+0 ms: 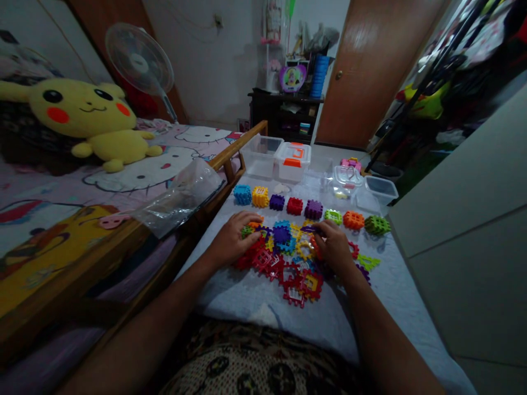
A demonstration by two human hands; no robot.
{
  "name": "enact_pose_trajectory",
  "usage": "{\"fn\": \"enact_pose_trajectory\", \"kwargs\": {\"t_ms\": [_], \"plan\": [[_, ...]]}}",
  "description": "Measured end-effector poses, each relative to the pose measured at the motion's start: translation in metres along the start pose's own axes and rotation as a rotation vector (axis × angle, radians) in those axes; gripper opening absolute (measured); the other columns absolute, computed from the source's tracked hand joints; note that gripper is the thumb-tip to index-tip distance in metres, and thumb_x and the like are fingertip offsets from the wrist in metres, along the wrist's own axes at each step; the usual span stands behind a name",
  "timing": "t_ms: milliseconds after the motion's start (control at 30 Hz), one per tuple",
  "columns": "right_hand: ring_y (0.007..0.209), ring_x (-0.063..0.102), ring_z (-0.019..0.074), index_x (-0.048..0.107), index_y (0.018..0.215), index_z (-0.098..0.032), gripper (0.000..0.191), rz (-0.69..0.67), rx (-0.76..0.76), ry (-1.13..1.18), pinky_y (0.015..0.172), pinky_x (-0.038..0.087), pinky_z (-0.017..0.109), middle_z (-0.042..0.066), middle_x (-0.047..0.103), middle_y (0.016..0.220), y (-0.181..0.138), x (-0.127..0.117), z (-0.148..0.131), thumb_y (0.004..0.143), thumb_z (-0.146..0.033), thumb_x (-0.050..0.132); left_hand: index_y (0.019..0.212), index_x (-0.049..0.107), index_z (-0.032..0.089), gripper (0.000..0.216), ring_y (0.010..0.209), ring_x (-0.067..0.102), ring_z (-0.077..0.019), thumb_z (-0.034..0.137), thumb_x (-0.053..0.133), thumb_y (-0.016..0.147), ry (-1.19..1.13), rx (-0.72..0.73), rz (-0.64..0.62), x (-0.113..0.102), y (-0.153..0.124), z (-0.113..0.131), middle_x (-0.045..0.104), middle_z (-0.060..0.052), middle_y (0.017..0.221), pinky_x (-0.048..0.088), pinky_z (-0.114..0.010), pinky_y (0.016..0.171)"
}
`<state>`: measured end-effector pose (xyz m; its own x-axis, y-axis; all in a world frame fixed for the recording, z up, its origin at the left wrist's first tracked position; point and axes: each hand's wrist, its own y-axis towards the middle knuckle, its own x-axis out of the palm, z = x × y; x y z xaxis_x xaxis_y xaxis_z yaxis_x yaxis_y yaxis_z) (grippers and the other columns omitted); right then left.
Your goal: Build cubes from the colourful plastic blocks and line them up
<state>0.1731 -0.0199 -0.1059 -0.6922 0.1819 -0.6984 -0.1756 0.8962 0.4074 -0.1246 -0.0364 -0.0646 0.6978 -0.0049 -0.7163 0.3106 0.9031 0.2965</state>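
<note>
A loose pile of colourful plastic interlocking tiles (262,260) with notched edges lies on the cloth-covered table in front of me. My left hand (235,237) rests at the pile's left side, fingers stretched and apart, touching or just above green and orange tiles. At the right, my right hand (334,245) has its fingertips closed on a thin purple tile (308,229) over the pile. Between my hands are a dark blue tile (282,235) and a yellow tile (304,250). Beyond them runs a row of sorted stacks, including a red stack (295,206) and an orange stack (354,220).
Clear plastic boxes stand at the table's far end, one lidded with orange clips (293,163). A wooden bed rail (230,156) borders the left side, with a plastic bag (181,195) over it. A pale cabinet (465,219) stands close on the right.
</note>
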Motion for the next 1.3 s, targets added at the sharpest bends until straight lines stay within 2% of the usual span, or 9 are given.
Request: {"fn": "enact_pose_trajectory", "kwargs": {"t_ms": [133,300,533,667,733,867,1000,1133,1300], "plan": [[0.086,0.060,0.0225,0.069,0.099,-0.021,0.024,0.002,0.014,-0.098,0.081,0.052,0.037,0.009,0.061,0.096,-0.001,0.004,0.005,0.087,-0.018,0.050,0.117,0.062,0.017,0.037,0.120,0.054,-0.0289,0.031,0.064,0.083,0.215,0.117,-0.192,0.022,0.028,0.016,0.062,-0.013,0.126,0.040,-0.045,0.107],[0.092,0.059,0.0230,0.068,0.107,-0.020,0.029,-0.175,-0.070,-0.154,0.086,0.050,0.038,0.009,0.062,0.100,-0.005,0.001,0.007,0.080,-0.018,0.057,0.112,0.064,0.016,0.038,0.109,0.059,-0.0313,0.032,0.068,0.078,0.374,0.088,-0.290,0.048,0.047,0.013,0.067,-0.014,0.116,0.044,-0.044,0.098],[0.107,0.055,0.0287,0.062,0.120,-0.022,0.041,-0.150,-0.063,-0.162,0.096,0.045,0.047,0.011,0.061,0.115,-0.010,-0.003,0.013,0.079,-0.027,0.061,0.115,0.064,0.019,0.047,0.102,0.062,-0.0283,0.028,0.075,0.070,0.369,0.073,-0.306,0.056,0.057,0.009,0.069,-0.011,0.111,0.047,-0.039,0.090],[0.109,0.054,0.0309,0.059,0.126,-0.021,0.052,-0.220,-0.023,-0.213,0.097,0.043,0.048,0.012,0.062,0.117,-0.011,0.000,0.015,0.076,-0.034,0.069,0.096,0.066,0.019,0.024,0.086,0.063,-0.0225,0.018,0.068,0.073,0.201,0.036,-0.350,0.052,0.063,0.016,0.069,-0.005,0.092,0.048,-0.032,0.077],[0.109,0.054,0.0312,0.058,0.127,-0.019,0.054,-0.246,-0.008,-0.230,0.096,0.043,0.048,0.012,0.062,0.117,-0.010,0.002,0.015,0.076,-0.033,0.070,0.088,0.065,0.018,0.014,0.082,0.062,-0.0206,0.015,0.063,0.075,0.159,0.037,-0.303,0.050,0.067,0.023,0.067,-0.004,0.087,0.047,-0.031,0.075],[0.109,0.054,0.0307,0.059,0.124,-0.020,0.051,-0.223,-0.019,-0.199,0.095,0.043,0.047,0.012,0.062,0.117,-0.009,0.004,0.016,0.077,-0.033,0.070,0.084,0.063,0.018,0.012,0.091,0.058,-0.0219,0.009,0.060,0.076,0.240,0.168,-0.142,0.051,0.074,0.034,0.065,-0.006,0.091,0.044,-0.034,0.084],[0.107,0.055,0.0296,0.061,0.120,-0.022,0.046,-0.168,-0.034,-0.121,0.095,0.044,0.046,0.010,0.062,0.112,-0.008,0.002,0.020,0.077,-0.035,0.071,0.088,0.064,0.019,0.013,0.099,0.056,-0.0257,0.012,0.063,0.077,0.401,0.229,-0.237,0.055,0.073,0.030,0.064,-0.007,0.096,0.042,-0.039,0.089],[0.109,0.055,0.0291,0.062,0.118,-0.022,0.043,-0.146,-0.033,-0.064,0.097,0.044,0.048,0.010,0.062,0.113,-0.008,-0.001,0.018,0.076,-0.031,0.070,0.099,0.064,0.020,0.029,0.104,0.056,-0.0265,0.022,0.073,0.072,0.342,0.218,-0.443,0.049,0.069,0.017,0.063,-0.008,0.108,0.043,-0.038,0.092],[0.109,0.056,0.0278,0.060,0.117,-0.021,0.041,-0.120,-0.061,0.007,0.096,0.045,0.047,0.010,0.063,0.115,-0.004,0.005,0.003,0.079,-0.031,0.071,0.129,0.052,0.022,0.068,0.121,0.052,-0.0274,0.032,0.080,0.068,0.220,0.160,-0.515,0.033,0.073,0.008,0.058,-0.010,0.132,0.040,-0.037,0.103]]}}
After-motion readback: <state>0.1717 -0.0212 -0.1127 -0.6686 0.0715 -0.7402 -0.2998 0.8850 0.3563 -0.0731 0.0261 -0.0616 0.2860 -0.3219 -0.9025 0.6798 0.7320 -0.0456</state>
